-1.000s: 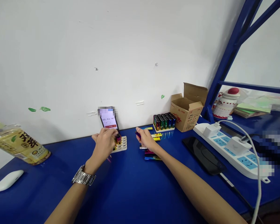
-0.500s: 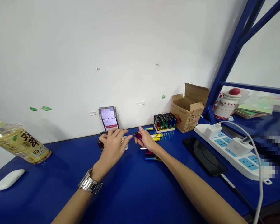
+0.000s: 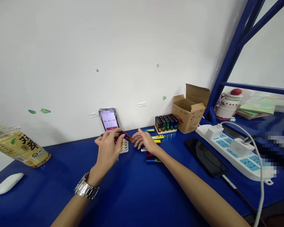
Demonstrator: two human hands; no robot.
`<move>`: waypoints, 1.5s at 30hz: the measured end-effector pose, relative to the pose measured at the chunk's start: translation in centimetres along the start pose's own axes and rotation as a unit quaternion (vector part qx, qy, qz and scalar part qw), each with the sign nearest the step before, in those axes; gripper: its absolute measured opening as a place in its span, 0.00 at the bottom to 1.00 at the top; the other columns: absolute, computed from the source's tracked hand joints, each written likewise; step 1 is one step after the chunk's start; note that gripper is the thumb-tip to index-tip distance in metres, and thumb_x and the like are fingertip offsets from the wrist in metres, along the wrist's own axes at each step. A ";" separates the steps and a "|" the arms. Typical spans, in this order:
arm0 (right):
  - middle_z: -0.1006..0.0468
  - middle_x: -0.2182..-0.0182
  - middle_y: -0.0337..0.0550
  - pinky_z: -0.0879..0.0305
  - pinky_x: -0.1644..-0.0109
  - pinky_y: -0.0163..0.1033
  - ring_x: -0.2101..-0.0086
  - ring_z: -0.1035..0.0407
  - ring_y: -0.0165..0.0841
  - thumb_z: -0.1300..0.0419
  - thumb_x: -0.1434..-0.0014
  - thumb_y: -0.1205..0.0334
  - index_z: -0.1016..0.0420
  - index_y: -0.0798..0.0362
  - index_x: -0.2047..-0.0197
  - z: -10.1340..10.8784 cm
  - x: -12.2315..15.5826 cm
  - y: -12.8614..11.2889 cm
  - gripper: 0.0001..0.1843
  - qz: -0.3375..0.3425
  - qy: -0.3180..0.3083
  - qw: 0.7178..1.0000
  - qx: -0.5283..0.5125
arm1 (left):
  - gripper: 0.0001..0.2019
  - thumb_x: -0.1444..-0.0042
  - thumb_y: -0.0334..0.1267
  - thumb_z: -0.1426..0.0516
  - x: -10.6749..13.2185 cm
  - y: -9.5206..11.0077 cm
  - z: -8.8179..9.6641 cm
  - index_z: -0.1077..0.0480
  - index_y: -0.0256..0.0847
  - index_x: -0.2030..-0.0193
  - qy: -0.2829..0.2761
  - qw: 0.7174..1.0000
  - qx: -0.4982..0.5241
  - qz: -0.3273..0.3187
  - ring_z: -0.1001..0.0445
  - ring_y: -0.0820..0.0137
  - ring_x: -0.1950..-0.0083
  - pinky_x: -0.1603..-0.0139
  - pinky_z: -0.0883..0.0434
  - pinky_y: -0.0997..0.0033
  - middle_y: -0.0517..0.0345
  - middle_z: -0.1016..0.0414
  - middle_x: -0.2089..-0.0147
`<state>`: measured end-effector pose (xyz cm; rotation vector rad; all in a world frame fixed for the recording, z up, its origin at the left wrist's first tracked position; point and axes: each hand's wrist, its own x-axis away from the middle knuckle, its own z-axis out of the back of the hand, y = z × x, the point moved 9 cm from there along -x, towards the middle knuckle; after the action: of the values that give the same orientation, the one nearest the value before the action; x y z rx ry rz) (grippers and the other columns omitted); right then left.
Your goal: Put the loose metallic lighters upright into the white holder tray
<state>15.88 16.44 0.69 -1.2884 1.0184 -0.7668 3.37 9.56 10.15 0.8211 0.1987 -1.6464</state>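
My left hand (image 3: 109,146), with a metal watch at the wrist, pinches the dark end of a shiny red lighter (image 3: 127,136). The lighter slants above a pale slotted tray (image 3: 125,149), which my left hand partly covers. Close to the lighter's other end is my right hand (image 3: 143,141), its fingers apart and holding nothing. Under and beside the right hand lie several loose metallic lighters, among them a yellow lighter (image 3: 157,141) and a blue lighter (image 3: 153,160). Farther back, a filled tray of lighters (image 3: 166,123) stands upright in rows.
A phone showing a timer (image 3: 109,120) leans on the wall. An open cardboard box (image 3: 190,113) stands back right, near a power strip (image 3: 236,154) and a black phone (image 3: 205,157). At left are a tea bottle (image 3: 21,146) and a white case (image 3: 8,183).
The red lighter has passed from my right hand to my left. My right hand has let go and spread its fingers; the left has closed from an open pose.
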 end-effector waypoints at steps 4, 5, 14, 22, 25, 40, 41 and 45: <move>0.25 0.75 0.46 0.35 0.78 0.31 0.80 0.30 0.28 0.58 0.43 0.31 0.27 0.59 0.68 -0.1 0.0 0.1 0.38 -0.001 -0.005 1.000 0.011 | 0.07 0.41 0.40 0.48 -0.3 -0.7 1.0 0.31 0.43 0.60 0.008 0.998 -0.062 -0.016 0.30 0.57 0.51 0.53 0.46 0.55 0.51 0.21 0.61; 0.25 0.76 0.46 0.35 0.78 0.31 0.80 0.31 0.28 0.58 0.43 0.31 0.27 0.59 0.69 0.0 0.0 0.1 0.38 -0.001 -0.005 1.000 0.014 | 0.07 0.40 0.39 0.48 -0.3 -0.7 0.8 0.30 0.43 0.63 0.003 0.997 -0.078 -0.030 0.30 0.57 0.50 0.54 0.47 0.55 0.50 0.21 0.61; 0.25 0.77 0.46 0.34 0.78 0.31 0.81 0.31 0.28 0.58 0.41 0.32 0.27 0.59 0.69 -0.2 0.1 0.0 0.38 0.001 -0.018 0.999 0.038 | 0.11 0.39 0.33 0.51 0.1 -1.3 -0.7 0.28 0.44 0.68 -0.036 0.985 -0.119 -0.120 0.34 0.57 0.49 0.55 0.49 0.54 0.52 0.20 0.61; 0.25 0.78 0.46 0.33 0.77 0.33 0.81 0.31 0.28 0.59 0.41 0.32 0.27 0.59 0.71 -0.3 0.4 -0.4 0.38 0.003 -0.022 0.998 0.057 | 0.11 0.39 0.37 0.49 0.3 -0.7 0.4 0.25 0.45 0.64 0.004 0.977 -0.170 -0.129 0.35 0.52 0.47 0.55 0.48 0.50 0.49 0.24 0.51; 0.26 0.79 0.46 0.33 0.77 0.33 0.81 0.31 0.29 0.59 0.41 0.32 0.27 0.59 0.72 -0.3 0.4 -0.4 0.38 0.003 -0.024 0.998 0.058 | 0.11 0.40 0.40 0.48 0.5 -0.4 0.3 0.25 0.43 0.66 0.012 0.976 -0.177 -0.128 0.34 0.52 0.48 0.56 0.48 0.51 0.48 0.25 0.50; 0.27 0.83 0.43 0.38 0.81 0.32 0.83 0.32 0.29 0.53 0.45 0.32 0.28 0.58 0.75 0.6 -0.1 0.4 0.35 -0.010 0.032 0.997 -0.069 | 0.09 0.36 0.35 0.51 7.3 8.3 -3.7 0.30 0.39 0.58 -0.089 0.953 0.012 -0.288 0.33 0.65 0.56 0.56 0.42 0.61 0.52 0.27 0.60; 0.27 0.83 0.43 0.38 0.81 0.32 0.83 0.32 0.29 0.53 0.44 0.33 0.28 0.58 0.75 0.7 -0.1 0.4 0.35 -0.011 0.039 0.996 -0.078 | 0.10 0.36 0.37 0.51 7.9 9.0 -4.6 0.31 0.39 0.55 -0.124 0.947 0.007 -0.296 0.33 0.63 0.55 0.55 0.41 0.60 0.51 0.27 0.58; 0.27 0.83 0.43 0.38 0.81 0.32 0.83 0.31 0.29 0.50 0.45 0.37 0.29 0.58 0.75 1.0 0.0 0.2 0.30 -0.013 0.052 0.994 -0.093 | 0.09 0.36 0.39 0.52 8.8 9.1 -6.8 0.34 0.40 0.55 -0.217 0.939 0.010 -0.267 0.36 0.61 0.52 0.55 0.39 0.58 0.50 0.30 0.53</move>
<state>16.76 16.84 0.51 -1.4346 1.1811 -0.7807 14.18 3.88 2.60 0.4101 0.0951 -2.3015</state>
